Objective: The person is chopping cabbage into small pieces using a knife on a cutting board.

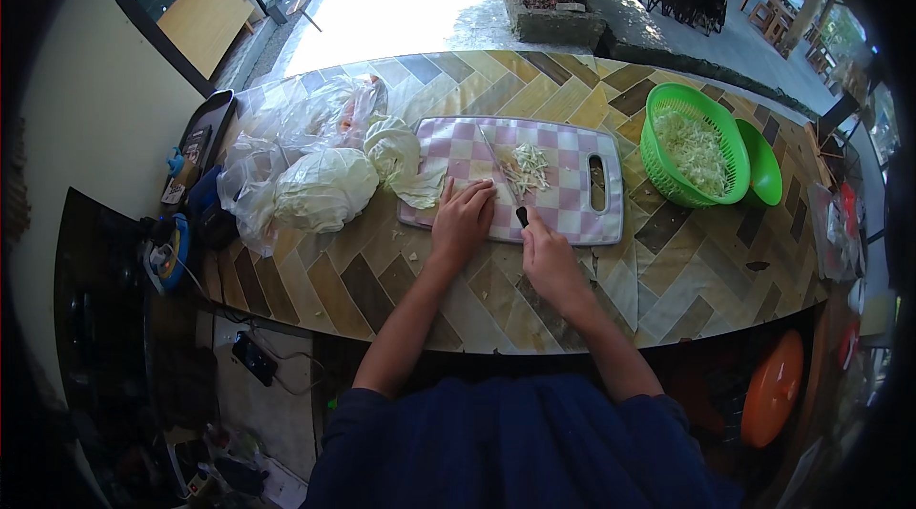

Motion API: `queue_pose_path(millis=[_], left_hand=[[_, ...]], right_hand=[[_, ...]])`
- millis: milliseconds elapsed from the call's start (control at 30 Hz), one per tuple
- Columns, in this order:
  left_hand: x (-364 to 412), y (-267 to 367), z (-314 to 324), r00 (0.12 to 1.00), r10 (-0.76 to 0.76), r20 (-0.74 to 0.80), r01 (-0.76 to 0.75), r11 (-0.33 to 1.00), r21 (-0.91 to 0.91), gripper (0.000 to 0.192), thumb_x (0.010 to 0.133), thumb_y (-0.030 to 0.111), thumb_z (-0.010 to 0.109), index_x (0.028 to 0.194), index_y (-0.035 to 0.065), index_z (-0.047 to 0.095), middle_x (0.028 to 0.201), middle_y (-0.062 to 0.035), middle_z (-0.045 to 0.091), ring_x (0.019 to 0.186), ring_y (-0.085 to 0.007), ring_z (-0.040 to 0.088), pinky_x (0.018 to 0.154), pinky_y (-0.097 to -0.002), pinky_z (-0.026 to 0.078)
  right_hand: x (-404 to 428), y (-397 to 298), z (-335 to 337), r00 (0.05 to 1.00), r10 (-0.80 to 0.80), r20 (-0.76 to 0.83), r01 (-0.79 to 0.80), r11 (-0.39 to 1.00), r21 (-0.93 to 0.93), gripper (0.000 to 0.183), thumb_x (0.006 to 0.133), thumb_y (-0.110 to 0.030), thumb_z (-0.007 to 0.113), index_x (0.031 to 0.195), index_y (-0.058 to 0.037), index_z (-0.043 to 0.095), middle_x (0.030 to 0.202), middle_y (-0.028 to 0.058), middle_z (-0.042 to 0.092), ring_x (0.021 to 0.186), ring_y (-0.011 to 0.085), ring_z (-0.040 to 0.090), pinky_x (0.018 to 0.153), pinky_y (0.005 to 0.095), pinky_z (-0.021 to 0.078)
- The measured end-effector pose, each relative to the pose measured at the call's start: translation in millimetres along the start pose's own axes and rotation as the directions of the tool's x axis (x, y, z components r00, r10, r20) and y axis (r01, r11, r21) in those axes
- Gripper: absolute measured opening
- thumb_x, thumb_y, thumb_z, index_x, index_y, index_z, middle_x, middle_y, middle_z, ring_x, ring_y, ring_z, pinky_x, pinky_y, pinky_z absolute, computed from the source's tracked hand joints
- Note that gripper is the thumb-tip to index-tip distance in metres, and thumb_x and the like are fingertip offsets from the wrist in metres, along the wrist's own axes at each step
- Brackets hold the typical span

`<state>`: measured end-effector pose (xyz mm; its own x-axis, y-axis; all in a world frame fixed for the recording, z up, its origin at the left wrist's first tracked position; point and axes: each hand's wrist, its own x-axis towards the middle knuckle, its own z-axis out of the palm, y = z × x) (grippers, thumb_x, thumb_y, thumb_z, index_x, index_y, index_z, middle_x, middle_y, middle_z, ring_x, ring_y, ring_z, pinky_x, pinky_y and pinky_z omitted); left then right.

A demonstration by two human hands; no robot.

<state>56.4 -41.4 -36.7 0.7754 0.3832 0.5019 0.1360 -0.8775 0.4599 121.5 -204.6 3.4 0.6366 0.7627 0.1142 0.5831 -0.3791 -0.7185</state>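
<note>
My right hand grips the black handle of a kitchen knife, whose blade points away from me over a pink-and-white checked cutting board. My left hand lies on cabbage leaf pieces on the board, its fingertips close to the blade; how firmly it holds them is hard to see. Just right of the blade is a small pile of shredded cabbage. Loose cabbage leaves overlap the board's left edge, beside a cabbage head. More shreds fill a green plastic colander.
Clear plastic bags lie behind and left of the cabbage head. A green bowl is right of the colander. A dark tray and a power strip with plugs are at the far left. The table has a curved near edge.
</note>
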Motion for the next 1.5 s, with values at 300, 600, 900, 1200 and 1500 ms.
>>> queue_pose_path(millis=[300, 600, 900, 1200, 1500], left_hand=[[0.5, 0.4, 1.1, 1.000, -0.013, 0.009, 0.012, 1.000, 0.016, 0.019, 0.089, 0.016, 0.056, 0.102, 0.0067, 0.066, 0.113, -0.0051, 0.065, 0.111, -0.0199, 0.058, 0.110, -0.0481, 0.027], [-0.3, 0.0, 1.5, 0.999, -0.038, 0.027, 0.038, 0.999, 0.009, 0.020, 0.089, 0.017, 0.056, 0.101, 0.0058, 0.066, 0.113, -0.0066, 0.065, 0.113, -0.0204, 0.057, 0.110, -0.0479, 0.027], [-1.8, 3.6, -1.0, 0.998, -0.025, 0.053, 0.024, 0.999, 0.031, 0.023, 0.088, 0.018, 0.056, 0.106, 0.0063, 0.064, 0.116, -0.0068, 0.064, 0.115, -0.0207, 0.056, 0.109, -0.0526, 0.023], [-1.2, 1.5, -2.8, 0.997, 0.015, 0.073, -0.022, 0.996, 0.085, 0.024, 0.089, 0.019, 0.057, 0.109, 0.0086, 0.063, 0.112, -0.0045, 0.065, 0.114, -0.0177, 0.056, 0.111, -0.0555, 0.018], [-3.2, 3.1, 0.6, 1.000, -0.006, 0.004, 0.006, 0.997, 0.076, 0.020, 0.090, 0.018, 0.055, 0.105, 0.0087, 0.065, 0.110, -0.0034, 0.066, 0.113, -0.0172, 0.058, 0.111, -0.0581, 0.014]], right_hand=[[-18.6, -17.0, 5.3, 1.000, 0.021, 0.023, -0.022, 0.999, 0.035, 0.040, 0.095, -0.013, 0.043, 0.129, 0.0079, 0.039, 0.098, 0.0320, 0.060, 0.086, 0.0466, 0.060, 0.074, 0.0501, 0.0489], [-23.6, -21.9, 25.9, 0.998, 0.068, 0.006, -0.066, 0.989, -0.133, 0.043, 0.096, -0.013, 0.041, 0.133, 0.0062, 0.033, 0.099, 0.0300, 0.059, 0.079, 0.0444, 0.063, 0.065, 0.0481, 0.0530], [-10.6, -11.1, 14.8, 0.997, 0.064, 0.039, -0.051, 0.959, -0.279, 0.043, 0.096, -0.016, 0.041, 0.136, -0.0011, 0.035, 0.093, 0.0256, 0.061, 0.075, 0.0413, 0.065, 0.061, 0.0488, 0.0530], [-4.5, 1.8, -2.3, 1.000, -0.011, 0.006, 0.011, 0.999, -0.047, 0.040, 0.096, -0.017, 0.043, 0.132, 0.0013, 0.041, 0.097, 0.0266, 0.061, 0.089, 0.0431, 0.060, 0.077, 0.0484, 0.0485], [-20.8, -1.6, -4.5, 0.999, -0.011, 0.053, 0.013, 0.999, -0.032, 0.039, 0.096, -0.018, 0.043, 0.131, 0.0015, 0.043, 0.098, 0.0253, 0.061, 0.089, 0.0426, 0.060, 0.076, 0.0481, 0.0477]])
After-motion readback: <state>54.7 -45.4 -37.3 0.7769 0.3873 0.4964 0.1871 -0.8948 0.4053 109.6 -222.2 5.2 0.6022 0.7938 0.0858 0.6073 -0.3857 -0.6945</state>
